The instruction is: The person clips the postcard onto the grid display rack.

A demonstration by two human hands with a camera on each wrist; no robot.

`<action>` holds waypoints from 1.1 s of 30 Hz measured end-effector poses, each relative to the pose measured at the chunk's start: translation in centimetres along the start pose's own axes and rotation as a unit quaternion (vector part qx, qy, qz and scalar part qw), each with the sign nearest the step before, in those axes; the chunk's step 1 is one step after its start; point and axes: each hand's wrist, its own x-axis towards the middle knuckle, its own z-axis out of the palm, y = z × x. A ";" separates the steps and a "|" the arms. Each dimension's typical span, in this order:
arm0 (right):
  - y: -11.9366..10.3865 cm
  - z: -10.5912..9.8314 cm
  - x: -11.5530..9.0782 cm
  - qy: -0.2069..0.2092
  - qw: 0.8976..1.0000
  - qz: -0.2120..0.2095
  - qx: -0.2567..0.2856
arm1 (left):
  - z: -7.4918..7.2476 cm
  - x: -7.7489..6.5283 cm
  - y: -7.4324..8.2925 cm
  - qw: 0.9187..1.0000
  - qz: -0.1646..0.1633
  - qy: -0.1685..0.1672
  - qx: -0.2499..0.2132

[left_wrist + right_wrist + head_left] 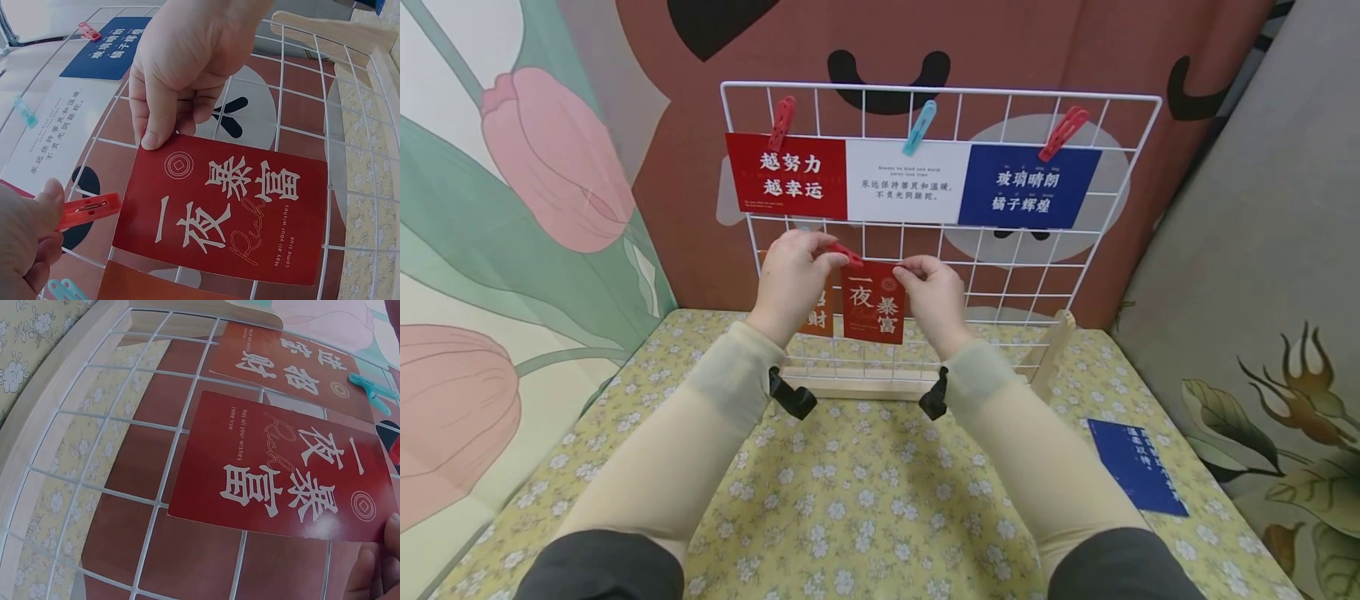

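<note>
"What colour is the card (872, 321) at the middle of the head view?"
"Red, with white characters and a pale ringed motif; the clip (850, 256) at its upper left is red too."
"And across the upper frame?"
"From left to right: a crimson card (786, 204), a white card (907, 154) with dark print, and a navy card (1030, 219) lettered in white."
"The cloth (850, 500) below?"
"Yellow, patterned with white flowers."
"The backdrop (561, 162) at far left?"
"Pink tulip pattern with green leaves."
</note>
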 end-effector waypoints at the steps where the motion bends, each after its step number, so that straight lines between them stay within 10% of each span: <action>1: 0.0 0.1 0.0 0.006 1.000 -0.001 -0.005 | 0.0 0.0 0.0 1.000 0.001 0.003 0.000; 33: 0.3 1.4 0.4 0.091 0.991 -0.066 -0.077 | -0.1 1.7 0.5 0.999 -0.010 -0.009 0.039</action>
